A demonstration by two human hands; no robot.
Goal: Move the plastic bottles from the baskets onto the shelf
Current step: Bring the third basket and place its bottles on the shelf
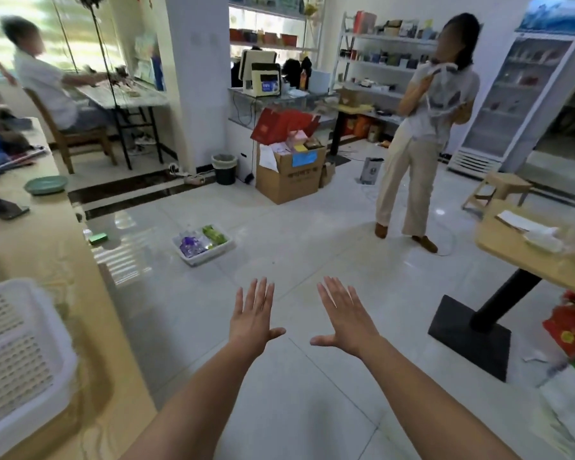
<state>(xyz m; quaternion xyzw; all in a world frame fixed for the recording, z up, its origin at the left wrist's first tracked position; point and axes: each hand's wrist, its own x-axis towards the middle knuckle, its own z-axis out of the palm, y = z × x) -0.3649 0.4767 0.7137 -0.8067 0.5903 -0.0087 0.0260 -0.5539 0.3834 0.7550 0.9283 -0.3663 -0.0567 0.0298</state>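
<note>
left hand (251,313): held out over the floor tiles, palm down, fingers straight and slightly spread, thumb out; holds nothing.
right hand (344,315): same pose, beside the left and apart from it; holds nothing.
bottles (191,244): clear plastic, some with purple labels and some with green, in a white floor basket (193,258) on the tiles. they are well ahead of both hands, off the far end of the long worktop (47,247) on the left.
second basket (24,360): white, perforated, at the near edge of that worktop; contents hidden from this angle.
shelf (372,66): white, against the far wall, partly stocked, well apart from the floor basket.
step in hand (judged): approaching the floor basket; no bottle gripped yet.
how to do it well: get close and crouch before reaching. take one bottle per hand, round the body rather than the cap. thin plastic probably dents, so grip lightly.
watch: standing person (422,127) and cardboard box (289,174) are near the route to the shelf; pass round them.
</note>
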